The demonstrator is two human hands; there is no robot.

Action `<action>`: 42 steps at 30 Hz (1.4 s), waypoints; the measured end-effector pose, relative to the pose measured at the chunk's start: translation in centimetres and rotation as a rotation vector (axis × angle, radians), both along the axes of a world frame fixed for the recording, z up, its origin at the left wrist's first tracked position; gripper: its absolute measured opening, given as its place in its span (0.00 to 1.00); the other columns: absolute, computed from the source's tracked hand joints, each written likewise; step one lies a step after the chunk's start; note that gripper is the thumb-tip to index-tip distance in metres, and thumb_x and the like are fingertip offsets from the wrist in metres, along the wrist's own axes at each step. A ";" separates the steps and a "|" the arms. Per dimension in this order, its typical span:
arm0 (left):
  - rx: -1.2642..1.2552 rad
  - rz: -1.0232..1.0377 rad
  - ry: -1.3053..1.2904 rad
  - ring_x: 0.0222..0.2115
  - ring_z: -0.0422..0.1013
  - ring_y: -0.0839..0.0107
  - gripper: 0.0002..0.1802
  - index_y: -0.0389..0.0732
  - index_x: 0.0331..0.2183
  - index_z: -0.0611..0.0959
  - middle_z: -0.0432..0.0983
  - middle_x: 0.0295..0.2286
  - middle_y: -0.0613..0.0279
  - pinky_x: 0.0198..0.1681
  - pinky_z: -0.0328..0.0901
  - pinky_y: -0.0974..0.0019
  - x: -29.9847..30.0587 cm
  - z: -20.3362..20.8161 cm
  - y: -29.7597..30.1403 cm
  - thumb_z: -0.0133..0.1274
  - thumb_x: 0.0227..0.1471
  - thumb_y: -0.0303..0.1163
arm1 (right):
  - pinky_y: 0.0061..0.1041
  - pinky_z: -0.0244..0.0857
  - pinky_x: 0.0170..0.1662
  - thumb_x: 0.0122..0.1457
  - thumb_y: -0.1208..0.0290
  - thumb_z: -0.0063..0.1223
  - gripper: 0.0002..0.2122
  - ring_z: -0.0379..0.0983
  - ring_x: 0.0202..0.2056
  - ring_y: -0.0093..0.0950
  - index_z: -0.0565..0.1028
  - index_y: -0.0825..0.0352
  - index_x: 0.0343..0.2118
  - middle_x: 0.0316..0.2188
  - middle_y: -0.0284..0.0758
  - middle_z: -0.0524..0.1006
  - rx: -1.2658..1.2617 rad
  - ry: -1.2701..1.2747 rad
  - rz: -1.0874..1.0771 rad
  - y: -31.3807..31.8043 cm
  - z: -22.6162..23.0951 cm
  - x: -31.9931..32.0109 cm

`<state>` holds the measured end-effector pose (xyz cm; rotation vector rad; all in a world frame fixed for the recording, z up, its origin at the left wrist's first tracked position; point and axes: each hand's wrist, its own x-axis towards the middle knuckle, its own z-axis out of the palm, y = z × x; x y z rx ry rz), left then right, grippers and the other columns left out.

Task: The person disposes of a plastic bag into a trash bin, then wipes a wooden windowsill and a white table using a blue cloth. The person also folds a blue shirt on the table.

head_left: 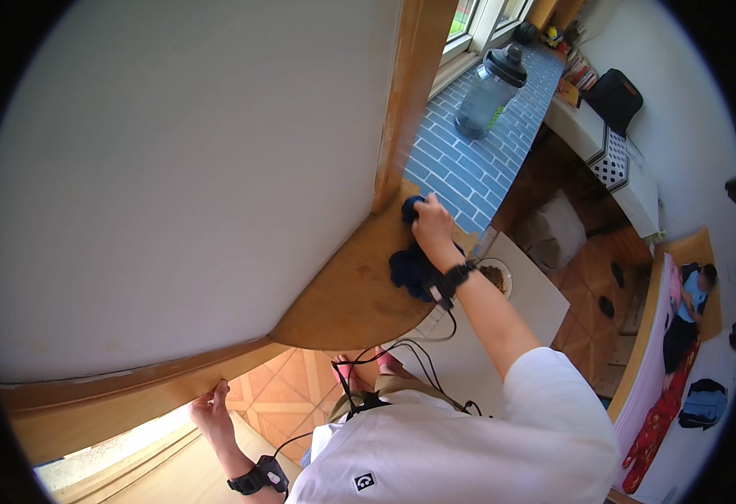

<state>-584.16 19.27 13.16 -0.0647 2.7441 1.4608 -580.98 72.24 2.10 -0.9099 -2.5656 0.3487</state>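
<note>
My right hand (pixel 434 225) is closed on a bunched dark blue cloth (pixel 411 209), pressing it to the brown wooden corner shelf (pixel 343 294) beside the wall trim. A second dark blue bundle of fabric (pixel 405 270) lies on the shelf under my right wrist; whether the two are one piece I cannot tell. At the lower left, my left hand (pixel 212 409) has its fingers bent together at the edge of a wooden frame (pixel 141 391). Both wrists wear black straps with small devices and cables.
Behind the shelf runs a counter with blue brick-pattern covering (pixel 460 172), bearing a clear bottle with a dark lid (pixel 490 92). A plate of food (pixel 495 277) sits on a white table (pixel 544 298) to the right. Farther right, a person (pixel 694 294) sits on a bed.
</note>
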 end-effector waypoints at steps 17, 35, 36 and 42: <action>0.049 -0.025 -0.012 0.24 0.72 0.79 0.11 0.31 0.27 0.86 0.80 0.20 0.63 0.31 0.66 0.72 -0.1 -0.5 1.5 0.62 0.53 0.31 | 0.40 0.72 0.41 0.55 0.73 0.50 0.07 0.75 0.42 0.41 0.82 0.59 0.29 0.39 0.40 0.73 -0.012 0.028 -0.146 9.3 -1.3 -2.2; 0.173 -0.123 -0.081 0.25 0.74 0.75 0.02 0.31 0.31 0.82 0.79 0.24 0.61 0.31 0.69 0.70 -0.3 0.0 4.6 0.57 0.53 0.20 | 0.48 0.58 0.53 0.45 0.65 0.65 0.18 0.62 0.57 0.39 0.77 0.58 0.41 0.57 0.36 0.67 0.008 -0.033 0.318 10.4 0.9 7.9; 0.039 -0.042 -0.147 0.25 0.74 0.74 0.02 0.31 0.31 0.82 0.79 0.24 0.61 0.30 0.69 0.70 -0.2 0.0 4.9 0.57 0.53 0.20 | 0.47 0.59 0.52 0.46 0.68 0.64 0.16 0.63 0.56 0.37 0.78 0.57 0.40 0.56 0.34 0.69 0.001 -0.043 0.214 12.9 0.5 6.1; 0.042 -0.181 -0.057 0.24 0.74 0.73 0.08 0.29 0.35 0.82 0.79 0.26 0.58 0.31 0.70 0.68 0.5 0.1 7.6 0.56 0.56 0.25 | 0.49 0.58 0.55 0.51 0.65 0.61 0.17 0.61 0.59 0.35 0.79 0.52 0.47 0.59 0.32 0.67 -0.015 -0.043 -0.045 23.1 -0.6 -3.6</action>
